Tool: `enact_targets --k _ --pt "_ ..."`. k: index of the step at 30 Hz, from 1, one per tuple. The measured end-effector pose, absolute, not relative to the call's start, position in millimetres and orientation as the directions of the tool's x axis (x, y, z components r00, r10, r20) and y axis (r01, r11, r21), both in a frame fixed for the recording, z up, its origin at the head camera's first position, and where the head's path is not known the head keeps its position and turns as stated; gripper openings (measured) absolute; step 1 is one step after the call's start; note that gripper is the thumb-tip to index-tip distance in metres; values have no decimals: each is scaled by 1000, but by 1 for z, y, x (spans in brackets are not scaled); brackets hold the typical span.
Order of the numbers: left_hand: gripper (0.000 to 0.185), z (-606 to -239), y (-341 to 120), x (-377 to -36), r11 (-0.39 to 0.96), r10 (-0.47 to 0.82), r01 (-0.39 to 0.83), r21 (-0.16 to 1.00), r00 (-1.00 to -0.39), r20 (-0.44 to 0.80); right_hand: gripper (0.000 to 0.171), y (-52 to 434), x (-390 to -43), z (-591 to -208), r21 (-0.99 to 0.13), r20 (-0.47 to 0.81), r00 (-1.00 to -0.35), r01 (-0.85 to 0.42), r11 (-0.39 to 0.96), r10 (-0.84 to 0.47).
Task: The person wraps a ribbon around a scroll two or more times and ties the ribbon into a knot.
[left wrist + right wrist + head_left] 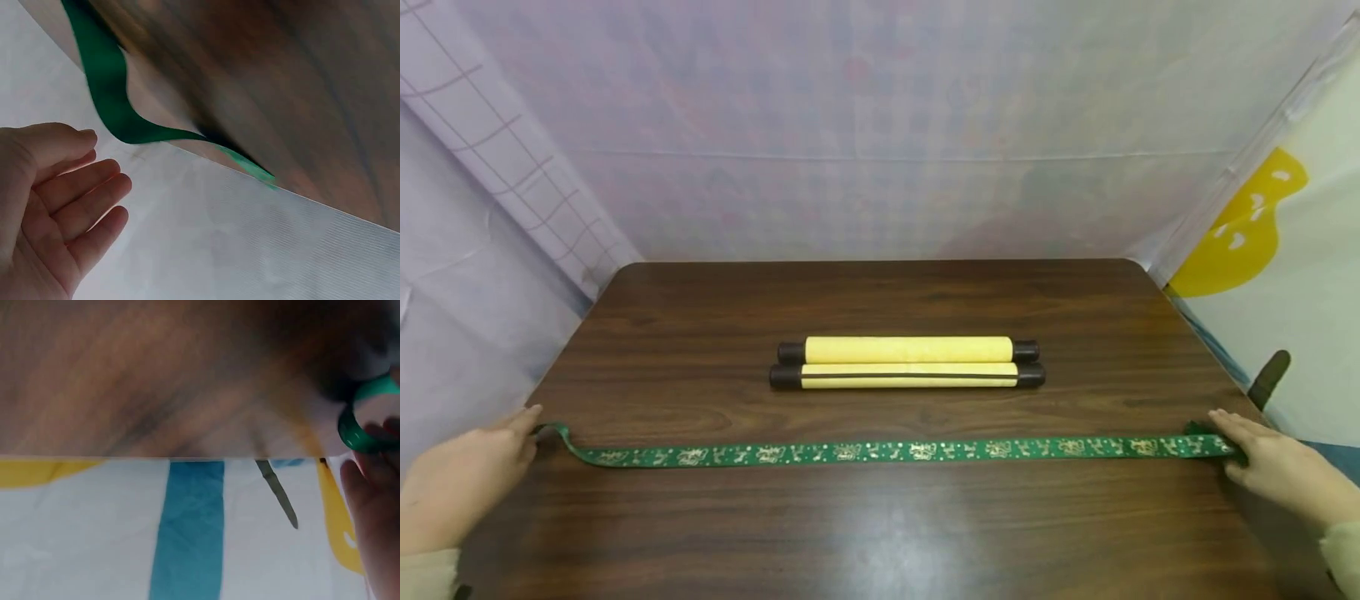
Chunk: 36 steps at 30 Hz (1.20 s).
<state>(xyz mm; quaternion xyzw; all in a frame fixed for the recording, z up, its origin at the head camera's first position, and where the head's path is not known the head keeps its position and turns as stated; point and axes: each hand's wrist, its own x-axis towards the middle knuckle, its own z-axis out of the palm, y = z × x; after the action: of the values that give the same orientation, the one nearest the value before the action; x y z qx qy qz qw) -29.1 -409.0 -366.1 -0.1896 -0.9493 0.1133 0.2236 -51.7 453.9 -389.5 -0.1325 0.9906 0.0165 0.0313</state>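
Head view: observed a green ribbon [880, 452] with gold print, laid flat across the near part of a dark wooden table [880, 533], running from the left edge to the right edge. Found the left hand [463, 475] at the table's left edge, fingers extended, fingertips at the ribbon's raised, curling left end; could not tell whether touching or just beside. Found the right hand [1277, 467] at the right edge, fingers resting on the ribbon's right end, pressing it toward the tabletop. Hands well apart, one at each end. Noted a rolled yellow scroll [907, 363] with dark end caps, two rolls side by side, lying beyond the ribbon at mid-table, apart from it. Left wrist view: recorded the left hand [50, 206] relaxed with straight fingers, palm showing, holding nothing; ribbon end [115, 94] hanging off the table edge in a curl just beside the fingertips, not gripped. Right wrist view: blurred; made out the right hand [375, 506] at the frame's right side with a looped piece of ribbon [362, 419] against the fingertips at the table edge; grip not determinable from this view. Seen below the table edge: a cloth [187, 537] with blue and yellow patches.
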Motion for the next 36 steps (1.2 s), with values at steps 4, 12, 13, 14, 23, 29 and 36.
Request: enact_targets --k 4,12,13,14,23,29,36 --pt "27 -359 -392 -37 934 356 306 -183 -829 432 85 451 -56 -380 -27 -218 -955 -199 980 -200" --pt "42 -348 -356 -56 921 389 349 -173 -829 401 98 409 -81 -343 -78 -197 -942 -261 962 -272" --pt "43 -348 -350 -60 913 407 368 -175 -815 413 96 402 -85 -338 -73 -174 -942 -277 958 -286" --pt "43 -347 -344 -64 906 424 384 -179 -801 423 92 394 -89 -333 -67 -133 -941 -304 950 -310" --pt "34 -336 -272 -105 811 579 547 -207 -703 413 53 314 -137 -322 74 265 -729 -637 767 -631" --pt "28 -333 -220 -126 726 682 631 -272 -616 394 45 251 -169 -319 -15 146 -753 -650 760 -642" --pt "22 -340 -163 -140 625 777 693 -359 -512 366 41 198 -191 -319 -158 -32 -779 -615 773 -627"
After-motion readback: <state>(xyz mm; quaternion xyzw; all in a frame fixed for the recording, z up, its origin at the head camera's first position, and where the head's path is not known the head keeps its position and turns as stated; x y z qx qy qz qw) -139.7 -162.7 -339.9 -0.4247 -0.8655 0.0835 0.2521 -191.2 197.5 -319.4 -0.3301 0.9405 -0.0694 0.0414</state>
